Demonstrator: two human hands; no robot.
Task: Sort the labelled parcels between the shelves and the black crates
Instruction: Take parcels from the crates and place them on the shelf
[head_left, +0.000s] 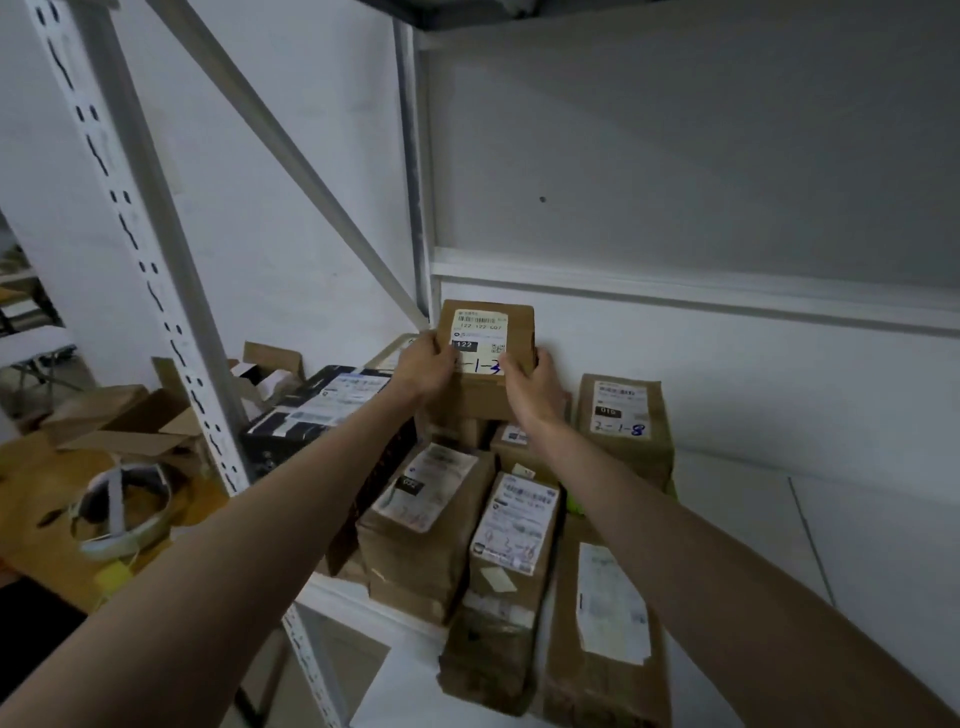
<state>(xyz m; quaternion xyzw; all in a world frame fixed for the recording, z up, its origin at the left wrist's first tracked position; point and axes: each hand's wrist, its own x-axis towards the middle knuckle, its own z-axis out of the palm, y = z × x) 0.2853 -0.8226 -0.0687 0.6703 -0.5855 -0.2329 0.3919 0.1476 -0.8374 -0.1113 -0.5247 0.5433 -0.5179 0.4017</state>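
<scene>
White shelf (415, 686) corner packed with parcels: your left hand (427, 366) and right hand (535, 387) clamp the box (485, 358) by its sides, label facing you, likely to read its code.

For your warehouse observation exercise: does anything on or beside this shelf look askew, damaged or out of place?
Mostly tidy. Beside the rack, an opened cardboard box sits with its flaps splayed, near a loose coil of white strapping. On the shelf, a black parcel lies tilted among brown ones.
</scene>
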